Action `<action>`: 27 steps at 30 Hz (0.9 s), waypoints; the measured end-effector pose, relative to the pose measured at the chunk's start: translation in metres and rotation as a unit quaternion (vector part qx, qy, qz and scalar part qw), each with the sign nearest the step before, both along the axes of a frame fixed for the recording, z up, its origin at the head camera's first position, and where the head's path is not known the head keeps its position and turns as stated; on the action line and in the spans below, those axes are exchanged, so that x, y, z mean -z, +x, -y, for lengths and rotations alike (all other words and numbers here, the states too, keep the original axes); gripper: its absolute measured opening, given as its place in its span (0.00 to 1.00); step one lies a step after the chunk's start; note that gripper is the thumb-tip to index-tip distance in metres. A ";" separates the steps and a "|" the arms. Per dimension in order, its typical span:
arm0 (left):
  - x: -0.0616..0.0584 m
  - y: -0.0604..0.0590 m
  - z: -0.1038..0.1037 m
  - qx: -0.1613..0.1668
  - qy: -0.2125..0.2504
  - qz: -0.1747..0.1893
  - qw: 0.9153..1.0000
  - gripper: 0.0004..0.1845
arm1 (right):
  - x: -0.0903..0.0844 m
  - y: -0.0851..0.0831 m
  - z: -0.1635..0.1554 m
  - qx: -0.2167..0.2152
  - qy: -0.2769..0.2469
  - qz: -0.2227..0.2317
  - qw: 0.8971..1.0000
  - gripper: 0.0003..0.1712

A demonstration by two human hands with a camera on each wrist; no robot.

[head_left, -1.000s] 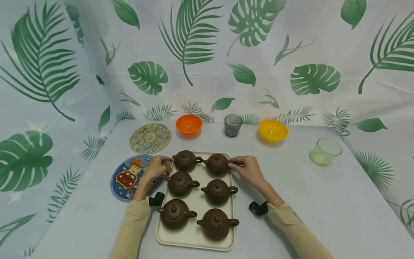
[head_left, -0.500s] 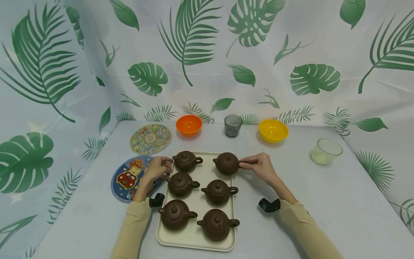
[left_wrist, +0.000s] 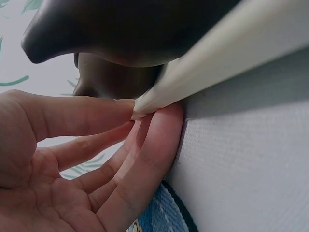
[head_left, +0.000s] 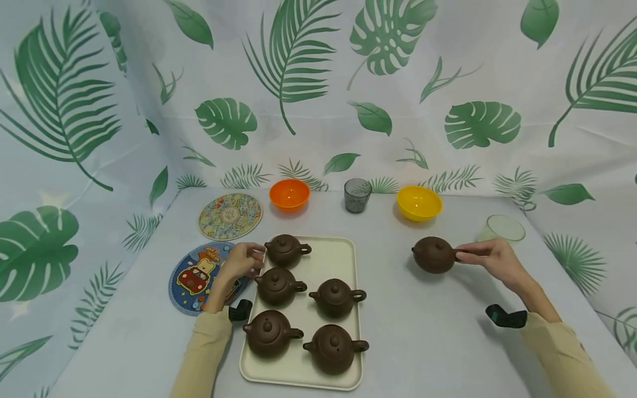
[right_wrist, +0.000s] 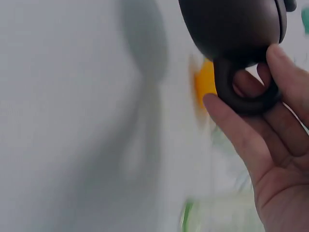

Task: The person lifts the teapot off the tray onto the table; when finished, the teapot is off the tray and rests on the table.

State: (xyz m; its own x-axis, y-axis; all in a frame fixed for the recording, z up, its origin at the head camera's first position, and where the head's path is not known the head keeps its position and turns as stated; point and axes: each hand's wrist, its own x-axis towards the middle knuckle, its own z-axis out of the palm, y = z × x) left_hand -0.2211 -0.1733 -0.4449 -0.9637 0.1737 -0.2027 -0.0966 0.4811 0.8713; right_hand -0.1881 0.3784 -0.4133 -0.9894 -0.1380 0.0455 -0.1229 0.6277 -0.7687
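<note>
right hand (head_left: pixel 492 260) pinching teapot (head_left: pixel 433 255) by its handle, held over the table right of the tray (head_left: pixel 340 255) | left hand (head_left: pixel 242 260) gripping tray's left rim, five pots on it

The head camera is looking forward and down from above the near edge of the surface (head_left: pixel 428 331), taking in the whole spread from some way back, with the leaf-print backdrop (head_left: pixel 318 83) closing off the far side. The left wrist camera is sitting very low and very close, looking along the surface at the tray (left_wrist: pixel 217 58) rim and the left hand (left_wrist: pixel 72 159); both are also showing in the head view, tray (head_left: pixel 348 309) and left hand (head_left: pixel 241 260). The right wrist camera is looking up close at the right hand (right_wrist: pixel 270 145) and teapot (right_wrist: pixel 231 29), which the head view is showing from afar as right hand (head_left: pixel 497 260) and teapot (head_left: pixel 434 255).
</note>
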 end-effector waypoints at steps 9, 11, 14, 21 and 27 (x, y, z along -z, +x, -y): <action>0.000 0.000 0.000 -0.002 0.007 0.006 1.000 0.20 | 0.018 0.008 -0.049 0.012 -0.045 0.017 0.999 0.16; 0.001 0.000 0.000 0.000 0.008 0.006 1.000 0.21 | 0.022 0.009 -0.050 0.012 -0.052 0.015 0.998 0.14; 0.002 0.000 0.000 -0.001 0.010 0.007 1.000 0.21 | 0.023 0.008 -0.048 0.016 -0.031 0.005 0.999 0.16; 0.003 -0.001 0.000 0.002 0.008 0.008 1.000 0.21 | 0.005 0.006 -0.040 0.021 0.048 -0.008 0.999 0.21; 0.002 0.000 0.001 0.000 0.012 0.007 1.000 0.21 | -0.028 -0.002 0.010 0.000 0.053 -0.043 0.998 0.21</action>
